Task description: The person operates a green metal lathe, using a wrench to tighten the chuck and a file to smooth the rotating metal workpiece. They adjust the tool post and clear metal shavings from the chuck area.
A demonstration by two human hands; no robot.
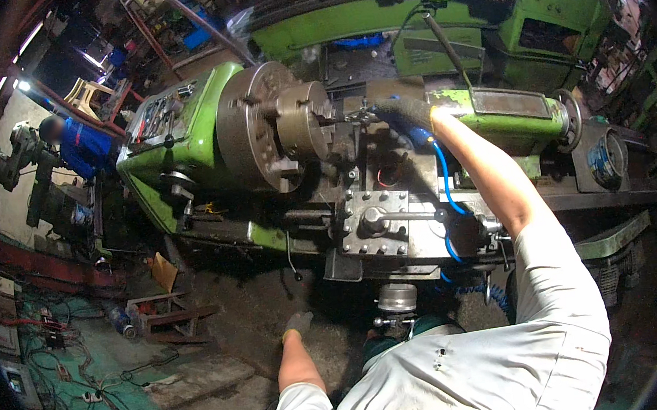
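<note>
My right hand [406, 112], in a dark grey glove, reaches over the lathe and grips a blue air gun [419, 134]. Its blue hose [446, 178] runs down past the tool post toward the front. Just left of that hand, close to the chuck jaws, is a small grey metal piece [362, 113]; I cannot tell whether the hand touches it. The stepped lathe chuck [301, 122] sits further left, in front of a large faceplate [248, 130]. My left hand [299, 322], also gloved, hangs low beside me over the floor, its fingers not clear.
Between me and the chuck stand the square tool post [377, 221] and a cross-slide handwheel [397, 299]. The green tailstock [513, 112] is on the right, near a round tin [605, 162]. A person in blue [86, 147] is at the far left. Cables [83, 371] cross the left floor.
</note>
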